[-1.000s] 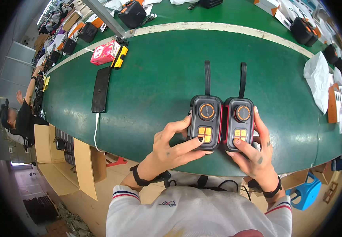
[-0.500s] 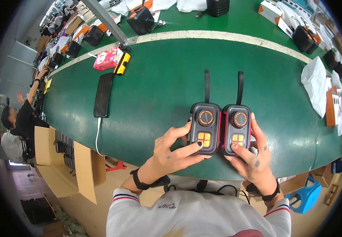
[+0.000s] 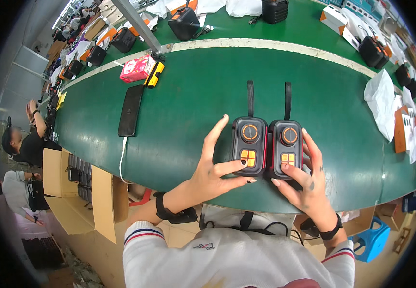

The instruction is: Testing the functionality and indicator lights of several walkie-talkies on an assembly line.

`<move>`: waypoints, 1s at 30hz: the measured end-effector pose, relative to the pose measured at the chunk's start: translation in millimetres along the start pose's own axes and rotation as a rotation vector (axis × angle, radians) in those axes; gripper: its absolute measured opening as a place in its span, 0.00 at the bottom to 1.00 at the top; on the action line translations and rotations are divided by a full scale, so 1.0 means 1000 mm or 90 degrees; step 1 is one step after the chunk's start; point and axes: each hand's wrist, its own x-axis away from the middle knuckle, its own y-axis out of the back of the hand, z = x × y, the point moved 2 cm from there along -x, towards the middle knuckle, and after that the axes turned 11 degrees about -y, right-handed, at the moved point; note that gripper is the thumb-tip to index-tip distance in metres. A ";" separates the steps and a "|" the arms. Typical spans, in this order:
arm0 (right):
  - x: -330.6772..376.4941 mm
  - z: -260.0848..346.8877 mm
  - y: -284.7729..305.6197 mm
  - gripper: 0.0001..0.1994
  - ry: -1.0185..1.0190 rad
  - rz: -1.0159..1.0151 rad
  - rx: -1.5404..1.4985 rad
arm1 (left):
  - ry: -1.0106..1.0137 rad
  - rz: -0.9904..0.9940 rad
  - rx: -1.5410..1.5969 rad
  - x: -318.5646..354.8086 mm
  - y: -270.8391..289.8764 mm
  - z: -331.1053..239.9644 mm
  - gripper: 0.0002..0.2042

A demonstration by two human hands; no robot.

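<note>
Two small black devices with red sides, each with a round orange-ringed knob, a block of orange-yellow buttons and a black strap, lie side by side on the green table (image 3: 184, 115). Beside the left device (image 3: 250, 145) is my left hand (image 3: 214, 165), its fingers spread and one pointing away; one fingertip rests on the buttons and another sits near the lower edge. My right hand (image 3: 309, 180) holds the right device (image 3: 286, 146) along its right side, a finger on the buttons. Some right-hand fingers are partly hidden behind the device.
To the left lie a phone (image 3: 130, 111) on a white cable, a pink packet (image 3: 137, 68) and a yellow-black item (image 3: 154, 75). An open cardboard box (image 3: 104, 201) stands left, below the tabletop. White plastic (image 3: 380, 105) lies right; a blue stool (image 3: 373, 240) stands below. Other people work at far left.
My left hand has loosened from the left device's side, one finger now stretched away from it. My right hand stays on the right device. Both devices appear slightly higher in view.
</note>
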 end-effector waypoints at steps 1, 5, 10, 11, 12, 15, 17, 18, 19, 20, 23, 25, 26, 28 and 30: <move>0.001 -0.001 -0.001 0.24 0.001 -0.004 -0.005 | -0.010 0.027 0.030 -0.001 0.002 0.001 0.29; 0.000 -0.002 -0.004 0.26 0.008 -0.017 -0.021 | 0.023 0.058 0.146 0.000 0.000 0.006 0.32; 0.001 -0.003 -0.005 0.28 0.013 0.002 -0.028 | 0.016 0.080 0.141 0.000 0.002 0.006 0.31; 0.001 -0.003 -0.005 0.28 0.018 0.001 -0.025 | 0.022 0.082 0.144 0.001 0.003 0.006 0.31; 0.001 -0.004 -0.005 0.28 0.018 0.000 -0.025 | 0.024 0.086 0.149 0.001 0.004 0.006 0.31; -0.001 -0.002 -0.004 0.27 0.017 0.002 -0.020 | 0.034 0.097 0.146 -0.002 0.006 0.006 0.30; -0.002 0.002 -0.002 0.26 0.010 0.011 -0.011 | 0.032 0.107 0.130 -0.005 0.010 0.003 0.29; -0.002 0.001 0.000 0.26 -0.003 0.023 -0.042 | 0.020 0.114 0.118 -0.009 0.011 0.002 0.29; -0.004 0.000 0.003 0.26 -0.004 0.038 -0.041 | 0.008 0.120 0.106 -0.014 0.013 0.003 0.28; -0.009 -0.001 0.007 0.27 -0.004 0.052 -0.041 | 0.030 0.114 0.142 -0.021 0.014 0.006 0.28; -0.038 -0.007 0.020 0.28 -0.092 0.130 -0.111 | 0.205 0.104 0.222 -0.036 0.016 0.017 0.26; -0.072 -0.012 0.026 0.29 -0.152 0.153 -0.138 | 0.261 0.083 0.228 -0.054 0.012 0.039 0.27; -0.091 -0.015 0.028 0.30 -0.192 0.170 -0.176 | 0.283 0.089 0.205 -0.064 0.011 0.052 0.28; -0.133 -0.037 0.027 0.32 -0.121 0.162 -0.153 | 0.276 0.001 0.270 -0.091 0.008 0.080 0.30; -0.177 -0.050 0.025 0.35 -0.140 0.163 -0.238 | 0.143 -0.023 0.194 -0.121 0.008 0.120 0.34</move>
